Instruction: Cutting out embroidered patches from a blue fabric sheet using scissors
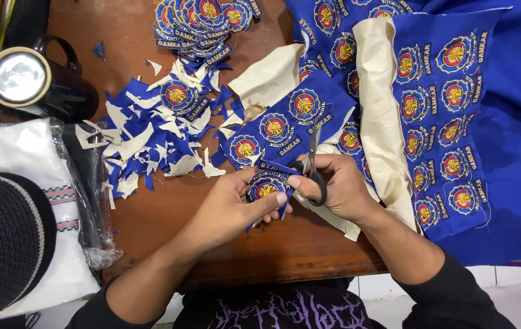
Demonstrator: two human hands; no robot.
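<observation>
My left hand [236,204] pinches a round blue embroidered badge [265,184] with a gold and red centre, part of a blue strip of badges [285,125]. My right hand [339,186] grips black-handled scissors [313,164], blades pointing away from me over the strip, close to the badge's edge. The strip runs up and right across cream backing cloth [272,76].
A large blue cloth sheet [449,122] with rows of the same badges covers the right side, with a cream fold [379,116] along it. Blue and cream scraps [150,137] litter the wooden table [169,213]. Cut badges are stacked [202,21] at the back. A black mug [38,79] and bagged white cloth [41,183] sit left.
</observation>
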